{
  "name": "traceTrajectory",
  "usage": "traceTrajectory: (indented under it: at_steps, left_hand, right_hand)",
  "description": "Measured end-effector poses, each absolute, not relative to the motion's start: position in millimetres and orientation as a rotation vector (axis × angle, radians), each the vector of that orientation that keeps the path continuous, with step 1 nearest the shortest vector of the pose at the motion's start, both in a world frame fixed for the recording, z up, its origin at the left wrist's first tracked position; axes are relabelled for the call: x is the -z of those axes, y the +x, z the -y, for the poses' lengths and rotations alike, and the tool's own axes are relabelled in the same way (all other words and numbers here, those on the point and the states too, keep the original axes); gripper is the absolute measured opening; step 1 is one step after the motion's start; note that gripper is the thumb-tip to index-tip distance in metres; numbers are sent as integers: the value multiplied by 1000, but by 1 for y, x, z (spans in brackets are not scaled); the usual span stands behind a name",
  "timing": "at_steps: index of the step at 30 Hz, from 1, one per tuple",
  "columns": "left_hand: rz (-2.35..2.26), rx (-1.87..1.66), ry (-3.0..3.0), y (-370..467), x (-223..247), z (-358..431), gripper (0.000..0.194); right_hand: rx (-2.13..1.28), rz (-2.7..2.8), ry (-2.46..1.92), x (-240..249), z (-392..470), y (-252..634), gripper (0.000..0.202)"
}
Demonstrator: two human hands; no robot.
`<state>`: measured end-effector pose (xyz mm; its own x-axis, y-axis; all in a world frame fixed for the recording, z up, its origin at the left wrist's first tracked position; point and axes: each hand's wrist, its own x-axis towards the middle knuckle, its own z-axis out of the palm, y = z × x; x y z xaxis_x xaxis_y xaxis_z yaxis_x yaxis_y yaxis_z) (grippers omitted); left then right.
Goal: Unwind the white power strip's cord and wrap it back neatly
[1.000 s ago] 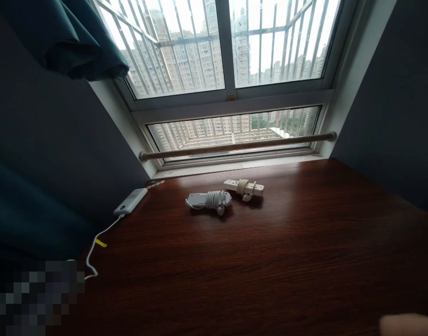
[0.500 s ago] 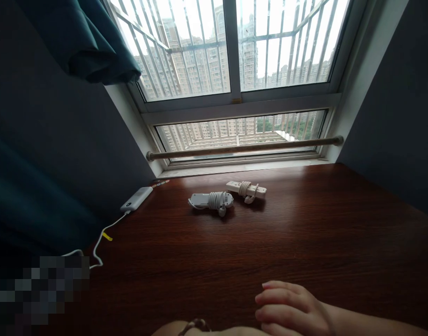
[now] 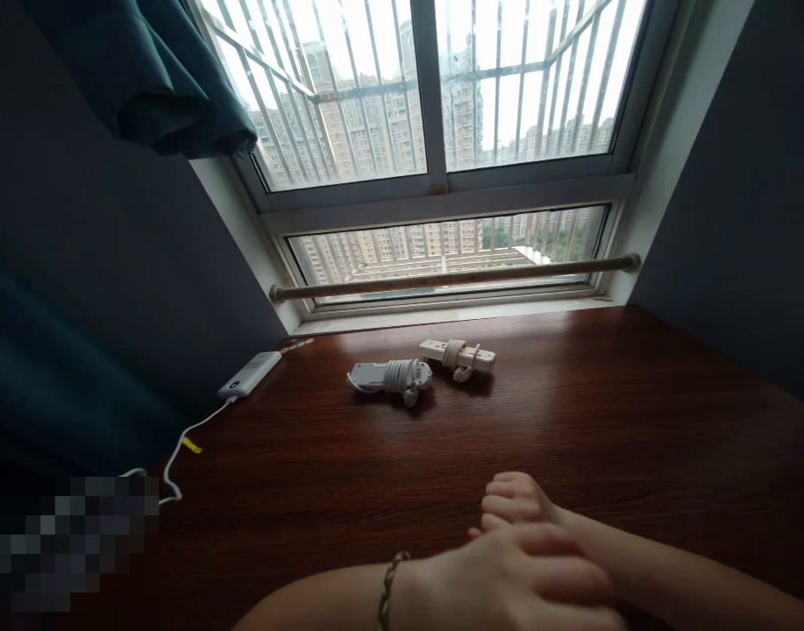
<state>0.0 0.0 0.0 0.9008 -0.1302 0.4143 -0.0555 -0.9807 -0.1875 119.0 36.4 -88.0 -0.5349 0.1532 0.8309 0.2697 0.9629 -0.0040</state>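
Observation:
My left hand [image 3: 507, 578], with a braided bracelet [image 3: 389, 589] at the wrist, reaches in from the bottom and crosses in front of my right forearm. Its fingers stretch to the right, slightly apart and blurred, holding nothing I can see. Just beyond it, over the wooden tabletop [image 3: 296, 491], is my right hand [image 3: 516, 499], its fingers curled in and partly covered by the left. No object shows in it. Farther off lie a white power strip [image 3: 368, 376] and a cream power strip [image 3: 471, 355], each wound with its own cord. Neither hand touches them.
A white power bank [image 3: 250, 374] sits at the table's left edge, a white cable [image 3: 171, 464] with a yellow tag [image 3: 191, 445] running from it. Behind the table are a barred window and a horizontal rail [image 3: 454, 280]. A blue curtain [image 3: 171, 88] hangs at upper left.
My left hand has come up from the bottom edge and swung right, across my right forearm. My right hand has moved slightly forward and its fingers have curled in. The power strips stay put.

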Motion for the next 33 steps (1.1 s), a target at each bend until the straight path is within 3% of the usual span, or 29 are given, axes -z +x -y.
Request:
traceTrajectory:
  at_steps: [2, 5, 9, 15, 17, 21, 26, 31, 33]
  left_hand:
    - [-149, 1154, -2780, -6, 33, -35, 32]
    - [49, 1088, -2703, -23, 78, -79, 25]
    - [257, 1084, -2751, -40, 105, -100, 11]
    - [301, 1064, -2830, -41, 109, -97, 16]
    - [350, 1049, -2860, -41, 109, -98, 16]
    - [403, 1002, -2901, -41, 107, -98, 17]
    - [454, 1002, -2916, -40, 107, -92, 18]
    - [884, 1354, -2902, -37, 110, -100, 17]
    - [1046, 1435, -2724, -41, 96, -109, 28]
  right_hand:
    - [137, 2193, -467, 100, -66, 128, 41]
    - [324, 2248, -898, 103, -118, 137, 34]
    - [427, 2272, -1009, 100, -178, 138, 16]
    - [519, 2134, -1284, 126, -209, 132, 63]
    - [431, 2100, -1335, 134, -215, 136, 65]
    - [189, 2086, -1221, 140, -227, 148, 42]
    - [26, 1951, -1126, 137, -230, 160, 31]
    - [-224, 1661, -1069, 112, -220, 172, 28]
    - [-376, 1606, -1041, 91, -211, 174, 31]
